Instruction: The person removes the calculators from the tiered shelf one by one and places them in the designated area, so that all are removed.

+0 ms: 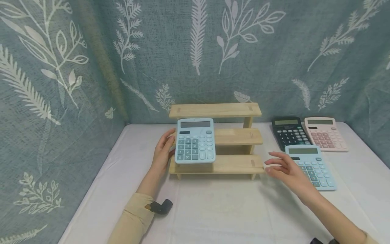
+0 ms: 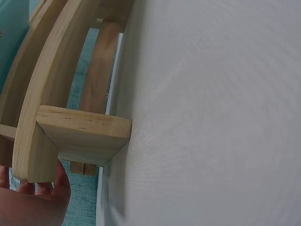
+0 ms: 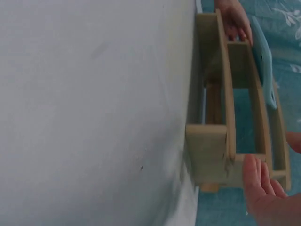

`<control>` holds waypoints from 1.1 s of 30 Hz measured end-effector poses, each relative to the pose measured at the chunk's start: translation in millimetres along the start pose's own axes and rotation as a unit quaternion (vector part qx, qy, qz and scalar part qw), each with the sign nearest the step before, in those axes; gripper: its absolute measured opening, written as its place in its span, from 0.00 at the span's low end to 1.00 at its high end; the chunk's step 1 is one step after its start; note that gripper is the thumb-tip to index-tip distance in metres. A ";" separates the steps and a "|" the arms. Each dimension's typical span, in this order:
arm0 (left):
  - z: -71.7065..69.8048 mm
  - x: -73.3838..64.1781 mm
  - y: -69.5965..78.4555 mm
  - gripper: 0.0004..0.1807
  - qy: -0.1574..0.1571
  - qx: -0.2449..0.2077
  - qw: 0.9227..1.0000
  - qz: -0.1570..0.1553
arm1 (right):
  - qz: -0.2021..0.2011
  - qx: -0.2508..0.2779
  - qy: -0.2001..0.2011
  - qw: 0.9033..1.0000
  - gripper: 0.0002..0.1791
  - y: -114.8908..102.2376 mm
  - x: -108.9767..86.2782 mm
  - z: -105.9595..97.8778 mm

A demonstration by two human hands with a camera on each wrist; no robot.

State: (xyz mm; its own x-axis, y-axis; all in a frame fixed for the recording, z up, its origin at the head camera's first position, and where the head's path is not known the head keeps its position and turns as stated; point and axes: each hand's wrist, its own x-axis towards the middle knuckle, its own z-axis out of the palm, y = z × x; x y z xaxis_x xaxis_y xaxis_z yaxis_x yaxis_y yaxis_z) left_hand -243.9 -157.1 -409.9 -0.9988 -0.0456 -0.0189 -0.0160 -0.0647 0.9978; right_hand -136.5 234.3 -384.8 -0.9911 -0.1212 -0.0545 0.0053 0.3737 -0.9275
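A light-blue calculator (image 1: pixel 195 140) stands propped up at the left part of a three-step wooden shelf (image 1: pixel 239 136), its keys facing me. My left hand (image 1: pixel 163 147) is at the shelf's left end, right beside the calculator. In the left wrist view, the fingers (image 2: pixel 43 189) lie against the end of a board. By the right end of the shelf, my right hand (image 1: pixel 287 173) is held with loosely bent fingers and nothing in them. Under it, partly covered, a second light-blue calculator (image 1: pixel 323 169) lies on the table.
A black calculator (image 1: pixel 289 130) and a pink calculator (image 1: pixel 325 134) lie side by side at the back right of the white-covered table (image 1: pixel 219 210). Blue-green leaf-patterned cloth (image 1: pixel 170 61) hangs behind and to the sides.
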 end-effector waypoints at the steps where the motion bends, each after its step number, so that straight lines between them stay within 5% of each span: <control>1: 0.1 -0.1 0.0 0.25 0.001 0.000 1.000 0.000 | -0.006 0.007 -0.001 1.000 0.36 -1.0 1.3 3.1; 33: 0.0 1.3 -0.4 0.25 -0.003 -0.006 1.000 -0.002 | -0.026 0.181 -0.060 0.981 0.41 -34.7 44.3 86.1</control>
State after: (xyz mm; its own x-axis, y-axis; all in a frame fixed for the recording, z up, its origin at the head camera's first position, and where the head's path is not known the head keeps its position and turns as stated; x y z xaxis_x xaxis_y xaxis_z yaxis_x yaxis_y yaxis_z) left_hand -245.2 -157.1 -410.4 -0.9990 -0.0388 -0.0233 -0.0203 -0.0759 0.9969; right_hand -169.1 136.7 -386.8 -0.9685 -0.2478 -0.0260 0.0230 0.0151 -0.9996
